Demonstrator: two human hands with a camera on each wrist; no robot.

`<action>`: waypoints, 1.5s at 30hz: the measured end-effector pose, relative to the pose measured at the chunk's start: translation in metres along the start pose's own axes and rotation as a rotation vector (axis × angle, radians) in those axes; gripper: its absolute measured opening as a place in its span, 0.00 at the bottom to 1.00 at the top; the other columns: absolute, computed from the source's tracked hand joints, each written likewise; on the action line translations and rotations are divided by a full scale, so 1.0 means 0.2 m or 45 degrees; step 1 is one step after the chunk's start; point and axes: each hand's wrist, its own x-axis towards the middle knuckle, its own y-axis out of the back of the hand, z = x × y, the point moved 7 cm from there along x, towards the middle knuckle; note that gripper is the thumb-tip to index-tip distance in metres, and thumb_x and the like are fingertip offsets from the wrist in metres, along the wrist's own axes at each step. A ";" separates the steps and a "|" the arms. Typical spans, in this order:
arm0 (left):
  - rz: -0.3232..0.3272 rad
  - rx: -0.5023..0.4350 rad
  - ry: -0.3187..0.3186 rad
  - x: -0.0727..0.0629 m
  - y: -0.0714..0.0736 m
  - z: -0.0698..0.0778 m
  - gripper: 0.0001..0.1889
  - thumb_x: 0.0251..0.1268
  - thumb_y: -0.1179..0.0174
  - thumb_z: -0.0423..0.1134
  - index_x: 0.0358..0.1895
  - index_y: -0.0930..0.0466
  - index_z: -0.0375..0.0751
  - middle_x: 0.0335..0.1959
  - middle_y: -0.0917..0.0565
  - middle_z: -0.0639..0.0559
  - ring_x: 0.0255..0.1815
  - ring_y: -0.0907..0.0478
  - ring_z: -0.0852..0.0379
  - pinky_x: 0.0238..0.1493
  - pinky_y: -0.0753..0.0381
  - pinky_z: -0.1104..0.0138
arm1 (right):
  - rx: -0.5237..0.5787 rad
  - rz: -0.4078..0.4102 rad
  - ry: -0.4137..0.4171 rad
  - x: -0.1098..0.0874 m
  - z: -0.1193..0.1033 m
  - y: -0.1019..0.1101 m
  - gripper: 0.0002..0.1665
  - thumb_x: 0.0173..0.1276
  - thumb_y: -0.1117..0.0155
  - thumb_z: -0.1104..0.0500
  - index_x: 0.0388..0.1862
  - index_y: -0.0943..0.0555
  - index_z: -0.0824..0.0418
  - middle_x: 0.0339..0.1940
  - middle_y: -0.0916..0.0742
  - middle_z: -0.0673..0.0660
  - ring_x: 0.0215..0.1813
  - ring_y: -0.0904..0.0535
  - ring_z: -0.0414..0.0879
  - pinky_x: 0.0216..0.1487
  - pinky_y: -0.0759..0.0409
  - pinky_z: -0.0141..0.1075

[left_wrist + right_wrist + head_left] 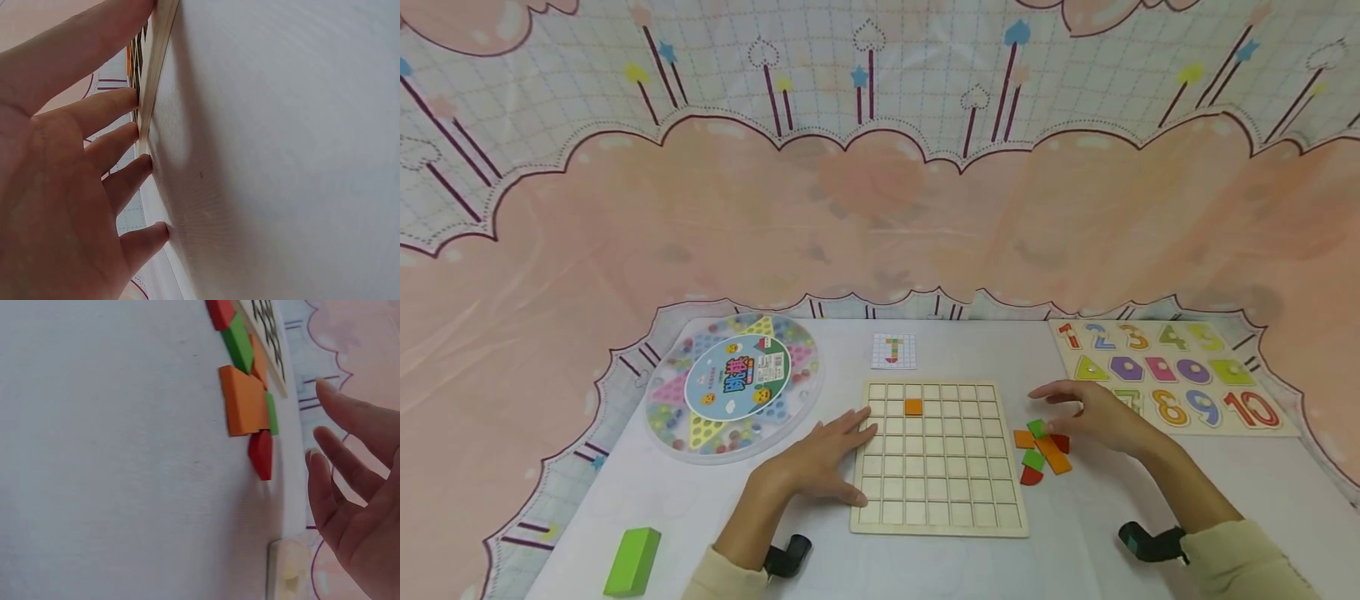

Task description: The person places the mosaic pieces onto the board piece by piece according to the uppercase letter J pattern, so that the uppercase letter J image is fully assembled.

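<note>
The left hand (816,458) is spread, with fingertips against the left edge of the grid board (938,475). One orange square (913,407) is seated in the board's second row, third column. The right hand (1101,418) is relaxed, fingers parted and empty, near the loose pieces (1053,456) beside the board's right edge; its exact height above them is unclear.
</note>
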 end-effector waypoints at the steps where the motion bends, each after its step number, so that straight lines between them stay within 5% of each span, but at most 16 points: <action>1: 0.002 -0.002 0.002 0.00 0.00 0.00 0.52 0.48 0.21 0.48 0.78 0.37 0.38 0.86 0.48 0.45 0.87 0.54 0.39 0.82 0.54 0.34 | -0.003 0.001 -0.009 0.00 0.01 -0.01 0.26 0.65 0.27 0.54 0.62 0.17 0.55 0.66 0.17 0.62 0.68 0.25 0.62 0.63 0.15 0.50; 8: 0.011 -0.013 0.002 0.00 0.00 0.00 0.52 0.48 0.21 0.47 0.78 0.37 0.37 0.85 0.48 0.44 0.87 0.53 0.39 0.82 0.55 0.34 | -0.041 -0.002 -0.014 0.01 0.03 -0.06 0.22 0.63 0.25 0.55 0.57 0.15 0.53 0.65 0.16 0.61 0.70 0.26 0.64 0.72 0.31 0.68; 26: 0.013 -0.019 0.018 0.00 0.00 -0.01 0.51 0.48 0.21 0.46 0.78 0.36 0.38 0.86 0.48 0.46 0.87 0.53 0.40 0.83 0.55 0.35 | -0.148 -0.007 0.035 0.04 0.03 -0.09 0.07 0.63 0.26 0.62 0.40 0.10 0.53 0.47 0.09 0.53 0.59 0.19 0.56 0.70 0.26 0.63; 29: 0.012 -0.027 0.023 0.00 0.00 -0.01 0.51 0.48 0.21 0.46 0.78 0.37 0.39 0.86 0.48 0.46 0.87 0.54 0.41 0.83 0.56 0.36 | -0.159 0.000 0.051 0.05 0.02 -0.09 0.07 0.62 0.25 0.63 0.38 0.10 0.53 0.44 0.10 0.52 0.54 0.19 0.51 0.67 0.21 0.58; 36: 0.009 -0.053 0.030 -0.01 0.00 0.00 0.52 0.48 0.20 0.45 0.78 0.37 0.38 0.86 0.48 0.45 0.87 0.54 0.40 0.83 0.57 0.35 | -0.135 -0.023 0.061 0.06 0.00 -0.08 0.07 0.63 0.25 0.60 0.40 0.09 0.52 0.44 0.10 0.51 0.50 0.19 0.46 0.50 0.18 0.27; 45: 0.016 -0.052 0.020 0.00 0.00 -0.01 0.51 0.48 0.21 0.45 0.77 0.37 0.37 0.86 0.48 0.45 0.87 0.55 0.40 0.83 0.57 0.35 | -0.015 0.035 0.017 0.09 -0.04 -0.03 0.14 0.65 0.26 0.53 0.47 0.10 0.56 0.51 0.09 0.58 0.46 0.17 0.46 0.42 0.15 0.26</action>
